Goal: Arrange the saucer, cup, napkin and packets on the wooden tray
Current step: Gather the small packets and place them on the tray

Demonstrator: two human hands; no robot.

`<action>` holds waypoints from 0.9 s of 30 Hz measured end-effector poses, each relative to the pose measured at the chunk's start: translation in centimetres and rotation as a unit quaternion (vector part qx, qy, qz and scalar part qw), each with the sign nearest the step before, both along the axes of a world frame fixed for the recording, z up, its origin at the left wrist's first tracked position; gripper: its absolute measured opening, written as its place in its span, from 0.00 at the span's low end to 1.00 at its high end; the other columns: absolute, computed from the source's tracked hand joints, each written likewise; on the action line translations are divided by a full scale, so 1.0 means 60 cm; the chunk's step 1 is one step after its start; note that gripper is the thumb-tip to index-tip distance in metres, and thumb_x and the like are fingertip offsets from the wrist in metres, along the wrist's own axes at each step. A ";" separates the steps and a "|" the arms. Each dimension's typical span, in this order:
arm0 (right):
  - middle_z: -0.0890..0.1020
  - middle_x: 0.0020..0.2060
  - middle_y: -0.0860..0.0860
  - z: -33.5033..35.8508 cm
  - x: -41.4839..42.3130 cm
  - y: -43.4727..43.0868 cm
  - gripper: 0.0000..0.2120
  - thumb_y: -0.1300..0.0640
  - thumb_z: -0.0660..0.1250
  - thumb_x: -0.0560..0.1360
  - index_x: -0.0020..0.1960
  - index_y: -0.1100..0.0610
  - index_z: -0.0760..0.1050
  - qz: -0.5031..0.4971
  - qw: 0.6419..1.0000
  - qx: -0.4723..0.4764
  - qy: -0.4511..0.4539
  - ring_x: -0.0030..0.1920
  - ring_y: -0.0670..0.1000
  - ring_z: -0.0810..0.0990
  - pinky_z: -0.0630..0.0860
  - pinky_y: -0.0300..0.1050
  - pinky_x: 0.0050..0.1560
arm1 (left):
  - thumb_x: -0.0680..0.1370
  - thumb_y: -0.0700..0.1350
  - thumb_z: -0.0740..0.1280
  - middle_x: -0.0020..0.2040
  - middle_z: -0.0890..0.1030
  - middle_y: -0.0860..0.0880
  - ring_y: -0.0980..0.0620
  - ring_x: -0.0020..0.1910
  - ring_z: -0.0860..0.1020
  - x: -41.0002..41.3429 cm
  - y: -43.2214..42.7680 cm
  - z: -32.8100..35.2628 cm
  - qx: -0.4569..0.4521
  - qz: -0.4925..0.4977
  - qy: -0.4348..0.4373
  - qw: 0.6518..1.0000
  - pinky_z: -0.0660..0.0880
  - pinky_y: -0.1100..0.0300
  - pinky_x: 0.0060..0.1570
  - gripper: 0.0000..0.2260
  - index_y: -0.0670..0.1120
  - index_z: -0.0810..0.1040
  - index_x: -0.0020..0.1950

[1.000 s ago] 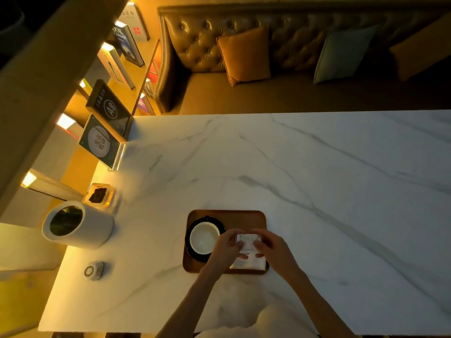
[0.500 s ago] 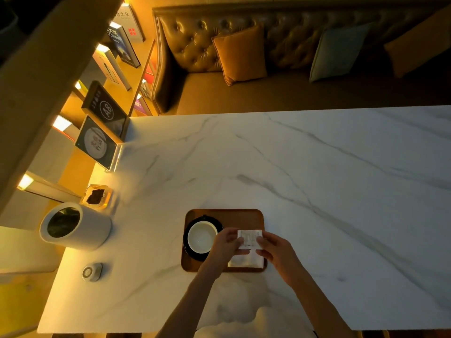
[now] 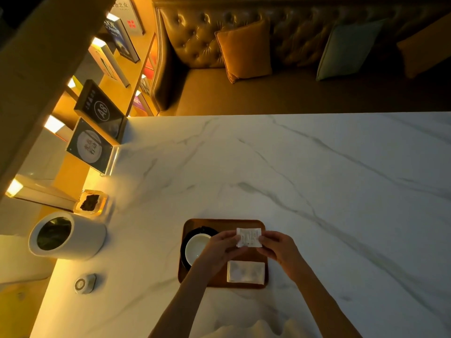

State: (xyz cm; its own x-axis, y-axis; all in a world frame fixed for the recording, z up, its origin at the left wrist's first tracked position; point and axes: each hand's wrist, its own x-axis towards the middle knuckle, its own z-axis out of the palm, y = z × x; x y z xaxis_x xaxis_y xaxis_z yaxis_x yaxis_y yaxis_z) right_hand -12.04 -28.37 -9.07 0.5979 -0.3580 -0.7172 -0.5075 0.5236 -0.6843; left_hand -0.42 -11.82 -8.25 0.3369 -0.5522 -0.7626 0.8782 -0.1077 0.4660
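Note:
A wooden tray [image 3: 220,223] lies on the marble table near its front edge. On the tray's left half a white cup [image 3: 196,247] stands on a black saucer [image 3: 206,231]. A folded white napkin [image 3: 246,272] rests flat on the tray's near right part. My left hand [image 3: 220,247] and my right hand [image 3: 278,247] pinch a white packet [image 3: 249,237] by its two sides and hold it above the tray's right half. My left forearm covers part of the saucer.
A white cylindrical container [image 3: 67,236] lies at the table's left edge, with a small glass dish [image 3: 90,203] of dark bits behind it and a small round device [image 3: 84,284] in front. Display stands [image 3: 91,147] and books line the left. A sofa [image 3: 292,69] sits beyond the table.
Both hands have lifted the packet off the napkin and carried it toward the tray's far side. The napkin now lies uncovered.

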 end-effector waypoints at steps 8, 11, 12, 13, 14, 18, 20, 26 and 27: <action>0.83 0.40 0.54 -0.096 0.021 -0.002 0.07 0.60 0.71 0.74 0.51 0.58 0.79 0.072 0.976 -0.140 0.152 0.39 0.52 0.84 0.83 0.42 0.39 | 0.76 0.38 0.70 0.55 0.82 0.40 0.46 0.50 0.84 0.003 -0.055 -0.083 0.255 -0.120 -0.183 0.942 0.84 0.55 0.45 0.12 0.39 0.78 0.59; 0.83 0.37 0.53 -0.130 0.023 -0.002 0.09 0.58 0.71 0.74 0.53 0.60 0.80 0.106 0.959 -0.188 0.185 0.33 0.49 0.81 0.78 0.37 0.32 | 0.76 0.40 0.70 0.52 0.82 0.44 0.48 0.48 0.84 0.004 -0.069 -0.114 0.304 -0.166 -0.245 0.906 0.83 0.59 0.40 0.07 0.43 0.78 0.54; 0.82 0.36 0.52 -0.138 0.025 -0.003 0.09 0.58 0.71 0.74 0.53 0.60 0.80 0.111 0.955 -0.195 0.192 0.32 0.48 0.81 0.76 0.34 0.31 | 0.76 0.40 0.70 0.52 0.82 0.45 0.49 0.48 0.83 0.006 -0.073 -0.124 0.310 -0.179 -0.254 0.899 0.83 0.60 0.39 0.06 0.44 0.78 0.53; 0.82 0.36 0.52 -0.146 0.028 -0.004 0.10 0.58 0.71 0.74 0.53 0.60 0.80 0.115 0.952 -0.200 0.199 0.32 0.47 0.81 0.76 0.33 0.30 | 0.76 0.40 0.70 0.51 0.82 0.45 0.50 0.47 0.83 0.007 -0.076 -0.134 0.314 -0.191 -0.259 0.893 0.83 0.60 0.40 0.06 0.45 0.78 0.53; 0.82 0.37 0.52 -0.153 0.032 -0.004 0.10 0.57 0.70 0.74 0.53 0.61 0.80 0.120 0.949 -0.207 0.205 0.32 0.47 0.81 0.76 0.33 0.30 | 0.77 0.41 0.69 0.51 0.82 0.45 0.49 0.47 0.83 0.009 -0.079 -0.143 0.320 -0.202 -0.265 0.887 0.83 0.59 0.41 0.06 0.45 0.78 0.53; 0.84 0.46 0.57 -0.177 0.050 -0.004 0.11 0.58 0.69 0.75 0.55 0.61 0.79 0.145 0.934 -0.239 0.220 0.41 0.53 0.83 0.80 0.39 0.38 | 0.77 0.40 0.68 0.52 0.81 0.45 0.49 0.49 0.81 0.018 -0.087 -0.176 0.345 -0.222 -0.284 0.867 0.81 0.58 0.46 0.07 0.43 0.78 0.55; 0.83 0.50 0.57 -0.186 0.060 -0.002 0.10 0.58 0.68 0.75 0.55 0.60 0.79 0.153 0.928 -0.254 0.224 0.48 0.55 0.83 0.81 0.42 0.44 | 0.77 0.39 0.68 0.53 0.81 0.44 0.50 0.48 0.79 0.022 -0.089 -0.189 0.356 -0.227 -0.289 0.859 0.77 0.61 0.43 0.07 0.42 0.78 0.55; 0.83 0.52 0.59 -0.200 0.077 0.003 0.09 0.58 0.66 0.77 0.54 0.61 0.78 0.158 0.919 -0.273 0.237 0.51 0.58 0.83 0.83 0.49 0.48 | 0.77 0.36 0.66 0.50 0.80 0.44 0.52 0.45 0.78 0.024 -0.095 -0.208 0.371 -0.225 -0.314 0.845 0.71 0.70 0.33 0.04 0.41 0.77 0.51; 0.83 0.52 0.59 -0.201 0.079 0.003 0.09 0.58 0.66 0.77 0.54 0.62 0.78 0.159 0.916 -0.277 0.240 0.51 0.58 0.83 0.83 0.50 0.48 | 0.77 0.36 0.65 0.49 0.80 0.44 0.51 0.45 0.78 0.023 -0.096 -0.209 0.370 -0.223 -0.319 0.844 0.71 0.70 0.33 0.04 0.40 0.77 0.51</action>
